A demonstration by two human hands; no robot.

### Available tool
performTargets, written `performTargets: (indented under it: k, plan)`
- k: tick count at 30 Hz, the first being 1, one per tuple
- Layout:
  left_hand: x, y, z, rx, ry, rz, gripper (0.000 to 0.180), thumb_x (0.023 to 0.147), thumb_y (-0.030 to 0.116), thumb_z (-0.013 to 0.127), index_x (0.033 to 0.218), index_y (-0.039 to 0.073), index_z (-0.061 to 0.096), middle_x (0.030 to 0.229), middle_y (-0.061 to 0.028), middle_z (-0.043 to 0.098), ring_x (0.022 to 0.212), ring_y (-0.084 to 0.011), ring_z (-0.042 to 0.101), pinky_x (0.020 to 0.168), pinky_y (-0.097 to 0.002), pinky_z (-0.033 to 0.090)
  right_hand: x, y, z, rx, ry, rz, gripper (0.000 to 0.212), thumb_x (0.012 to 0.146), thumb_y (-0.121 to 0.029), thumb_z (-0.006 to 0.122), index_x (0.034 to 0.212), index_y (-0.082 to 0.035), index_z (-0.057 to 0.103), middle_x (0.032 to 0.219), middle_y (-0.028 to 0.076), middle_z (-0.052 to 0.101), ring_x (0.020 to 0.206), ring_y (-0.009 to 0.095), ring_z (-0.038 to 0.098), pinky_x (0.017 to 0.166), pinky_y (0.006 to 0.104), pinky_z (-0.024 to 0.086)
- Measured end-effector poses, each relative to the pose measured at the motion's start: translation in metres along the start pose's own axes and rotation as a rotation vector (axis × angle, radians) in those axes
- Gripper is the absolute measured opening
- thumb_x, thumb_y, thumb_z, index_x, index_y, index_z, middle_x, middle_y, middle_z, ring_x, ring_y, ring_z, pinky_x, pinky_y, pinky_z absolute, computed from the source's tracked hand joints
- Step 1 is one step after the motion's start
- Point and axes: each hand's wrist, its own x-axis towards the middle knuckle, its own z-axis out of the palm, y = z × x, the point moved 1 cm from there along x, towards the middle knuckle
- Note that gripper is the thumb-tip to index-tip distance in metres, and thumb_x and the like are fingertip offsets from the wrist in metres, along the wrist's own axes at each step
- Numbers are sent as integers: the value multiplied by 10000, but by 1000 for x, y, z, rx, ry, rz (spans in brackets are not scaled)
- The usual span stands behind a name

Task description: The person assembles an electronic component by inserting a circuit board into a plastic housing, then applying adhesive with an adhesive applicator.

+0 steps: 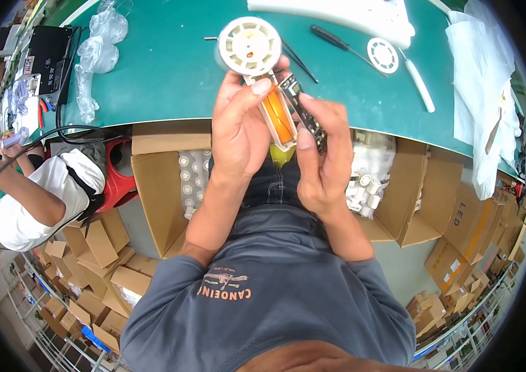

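My left hand (235, 127) is closed around a white plastic device with a round spoked head (249, 46) and a narrow open frame below it. Inside that frame lies an orange cylinder (278, 118), which looks like a wrapped battery cell. My right hand (328, 152) pinches a slim dark circuit board (305, 115) between thumb and fingers. The board is tilted alongside the frame's right edge; whether wires join the two cannot be made out. Both hands are raised in front of my body at the bench's near edge.
On the green bench (170, 62) lie a black-handled screwdriver (330, 37), a white spoked disc (382, 56), a white handle-like part (421, 87) and clear plastic wrap (98, 49). Open cartons (163, 186) of white parts flank my lap. Another person (39, 192) works at left.
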Motion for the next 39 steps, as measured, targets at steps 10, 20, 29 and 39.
performTargets:
  k: [10, 20, 29, 39]
  plan:
    - [-3, -11, -7, -17, -128, 29, 443, 935, 69, 615, 1327, 8, 419, 1197, -144, 592, 1068, -221, 613, 907, -367, 525, -8, 0, 6, 55, 153, 80, 336, 983, 21, 497, 1311, 91, 513, 1148, 241, 605, 993, 306, 589, 834, 369, 496]
    - [-9, -24, -3, 161, 0, 99, 451, 925, 50, 603, 1340, -8, 434, 1178, -145, 625, 1083, -220, 624, 941, -380, 513, -2, 0, 0, -174, 101, -148, 403, 884, 101, 566, 1287, 87, 553, 1203, 253, 587, 1029, 358, 590, 857, 407, 508]
    - [-4, -17, -4, -75, -109, 55, 575, 862, 56, 603, 1398, 9, 399, 1143, -119, 561, 1138, -252, 549, 1037, -381, 441, -5, -5, -8, -125, 54, -82, 390, 865, 114, 573, 1254, 89, 587, 1275, 267, 573, 1184, 382, 587, 1001, 413, 481]
    - [-5, -16, 3, -88, -119, 60, 630, 874, 126, 582, 1455, -14, 383, 1095, -97, 536, 1090, -265, 509, 1008, -375, 426, -11, -6, -5, 59, 113, 49, 343, 947, 23, 543, 1283, 88, 570, 1313, 248, 567, 1195, 319, 583, 1010, 377, 460]
